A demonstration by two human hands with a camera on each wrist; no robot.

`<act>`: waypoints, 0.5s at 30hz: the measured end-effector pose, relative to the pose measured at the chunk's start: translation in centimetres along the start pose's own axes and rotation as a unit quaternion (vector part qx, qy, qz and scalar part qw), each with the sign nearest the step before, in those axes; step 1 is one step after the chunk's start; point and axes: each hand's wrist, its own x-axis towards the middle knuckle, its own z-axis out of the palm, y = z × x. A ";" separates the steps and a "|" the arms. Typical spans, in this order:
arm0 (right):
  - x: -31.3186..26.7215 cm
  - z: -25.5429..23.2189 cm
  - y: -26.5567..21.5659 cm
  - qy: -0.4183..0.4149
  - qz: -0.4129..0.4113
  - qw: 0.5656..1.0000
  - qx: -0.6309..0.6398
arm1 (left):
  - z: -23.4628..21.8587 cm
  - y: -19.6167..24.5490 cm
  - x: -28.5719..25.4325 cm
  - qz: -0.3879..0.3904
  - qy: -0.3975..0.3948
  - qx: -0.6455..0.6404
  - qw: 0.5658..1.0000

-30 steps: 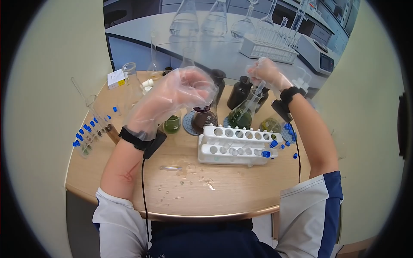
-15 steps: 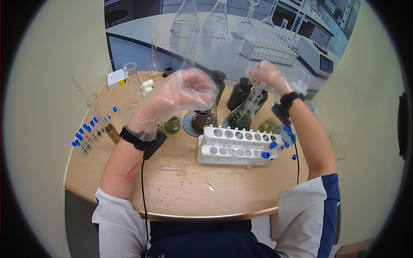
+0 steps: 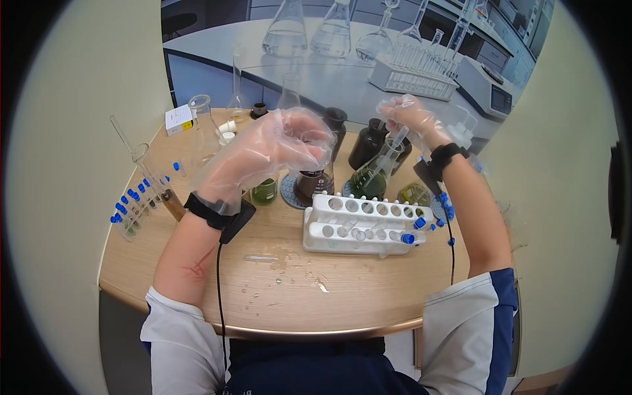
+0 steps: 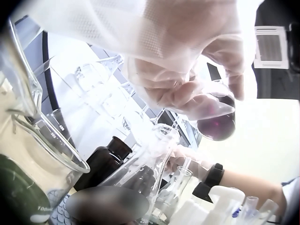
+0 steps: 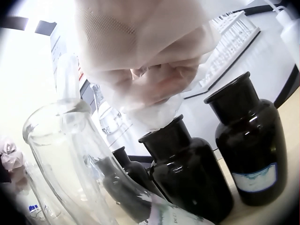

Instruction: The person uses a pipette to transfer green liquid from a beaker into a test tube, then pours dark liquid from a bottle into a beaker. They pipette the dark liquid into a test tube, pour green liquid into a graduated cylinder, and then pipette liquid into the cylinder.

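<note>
In the head view my gloved left hand [image 3: 289, 141] is raised over a conical flask of brown liquid [image 3: 313, 189]. Its curled fingers hold a small rounded glass vessel with purple liquid [image 4: 217, 124], seen below the fingertips in the left wrist view. My gloved right hand [image 3: 411, 113] is up behind a conical flask of green liquid [image 3: 367, 182]. Its fingers are curled under loose glove film; I cannot tell whether they hold anything. A clear tube [image 3: 399, 138] stands in that flask's mouth, beside the right wrist.
A white test tube rack [image 3: 359, 245] with several tubes stands in front of the flasks. Dark reagent bottles [image 5: 192, 173] are behind. Blue-capped tubes [image 3: 135, 197] stand at the left. A beaker of green liquid [image 3: 264, 191] is near the left wrist. Droplets and a glass tube [image 3: 262, 258] lie in front.
The right wrist and forearm have shifted slightly left and down. The left hand stays nearly still, still holding its vessel over the brown flask.
</note>
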 end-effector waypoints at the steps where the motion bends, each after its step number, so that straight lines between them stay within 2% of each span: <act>1: -0.4 0.0 -0.2 -0.003 -0.010 1.000 0.021 | 0.0 0.0 0.0 0.001 0.001 0.000 1.000; 4: -1.4 0.2 -1.5 -0.002 -0.025 0.999 0.022 | 0.0 0.0 0.0 -0.010 0.000 -0.010 1.000; 7: -0.6 -0.2 -0.7 0.005 -0.035 0.999 0.022 | 0.0 0.2 0.0 -0.035 -0.005 -0.033 0.999; 13: -0.4 -1.5 -2.1 0.107 0.001 0.993 -0.048 | 0.1 0.0 0.0 -0.038 -0.004 -0.031 0.999; 15: -0.7 -2.8 -2.7 0.151 -0.051 0.985 -0.059 | 0.1 0.0 0.0 -0.038 -0.011 -0.036 0.999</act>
